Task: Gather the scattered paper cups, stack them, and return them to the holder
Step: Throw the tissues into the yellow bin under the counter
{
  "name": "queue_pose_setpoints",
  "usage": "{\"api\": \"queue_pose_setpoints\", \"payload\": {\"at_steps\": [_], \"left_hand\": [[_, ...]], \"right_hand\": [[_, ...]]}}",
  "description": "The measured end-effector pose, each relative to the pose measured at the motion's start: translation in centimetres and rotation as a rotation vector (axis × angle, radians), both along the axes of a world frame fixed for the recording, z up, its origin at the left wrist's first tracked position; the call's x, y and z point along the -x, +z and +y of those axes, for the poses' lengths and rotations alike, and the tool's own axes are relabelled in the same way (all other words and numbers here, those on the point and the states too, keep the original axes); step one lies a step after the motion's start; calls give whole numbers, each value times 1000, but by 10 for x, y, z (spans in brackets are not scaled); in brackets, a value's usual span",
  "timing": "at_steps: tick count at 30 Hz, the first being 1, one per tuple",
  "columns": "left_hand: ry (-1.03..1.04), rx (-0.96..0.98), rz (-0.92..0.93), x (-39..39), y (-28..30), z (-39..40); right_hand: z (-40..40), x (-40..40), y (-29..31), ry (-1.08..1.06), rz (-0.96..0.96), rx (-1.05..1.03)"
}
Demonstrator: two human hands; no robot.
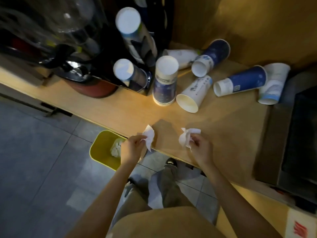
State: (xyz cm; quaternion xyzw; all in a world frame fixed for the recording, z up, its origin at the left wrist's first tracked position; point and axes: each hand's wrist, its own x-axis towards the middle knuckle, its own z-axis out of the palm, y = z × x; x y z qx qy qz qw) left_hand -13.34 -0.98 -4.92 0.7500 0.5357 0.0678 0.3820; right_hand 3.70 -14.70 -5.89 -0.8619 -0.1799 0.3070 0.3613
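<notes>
Several paper cups lie scattered on the wooden counter (130, 114): a white cup on its side (193, 94), a blue-and-white stack (211, 57), another blue stack (240, 80), a white cup (272, 85) at the right and a white one (181, 56) at the back. One stack stands upside down (165, 81). The black cup holder (142, 66) holds two stacks (130, 30) (124, 70). My left hand (132, 146) pinches a white tissue (148, 137) at the counter's front edge. My right hand (199, 146) pinches another crumpled tissue (186, 137).
A yellow bin (101, 152) with crumpled paper stands on the tiled floor below my left hand. A dark drink dispenser (72, 48) fills the back left. A dark appliance (298, 143) sits at the right. A brown wall panel (257, 23) rises behind the cups.
</notes>
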Motion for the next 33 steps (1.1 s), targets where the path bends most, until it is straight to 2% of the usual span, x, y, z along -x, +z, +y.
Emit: {"api": "queue_pose_setpoints", "payload": {"at_steps": [2, 4, 7, 10, 14, 16, 18, 23, 26, 28, 30, 33], "left_hand": [[217, 122, -55, 20, 2, 6], [418, 238, -108, 44, -2, 13], [611, 360, -166, 86, -1, 24], [687, 437, -221, 126, 3, 36], [804, 560, -261, 174, -3, 54], [779, 604, -253, 194, -13, 58], [669, 609, -189, 209, -27, 59], [622, 532, -70, 225, -70, 61], [664, 497, -37, 228, -114, 64], [657, 476, -7, 228, -146, 66], [603, 449, 43, 226, -181, 69], [558, 394, 52, 221, -233, 77]], "right_hand": [[15, 11, 0, -112, 252, -56], [29, 26, -5, -141, 380, -70], [50, 66, -1, -134, 442, -108], [74, 115, 12, -53, 563, -261], [99, 173, 13, 20, 565, -243], [107, 192, 1, 98, 547, -159], [115, 206, -16, 154, 562, -67], [134, 222, -68, 44, 700, 36], [138, 224, -117, 172, 527, 70], [144, 227, -153, 175, 468, 84], [151, 228, -189, 117, 473, 110], [164, 229, -240, 79, 580, 124]]}}
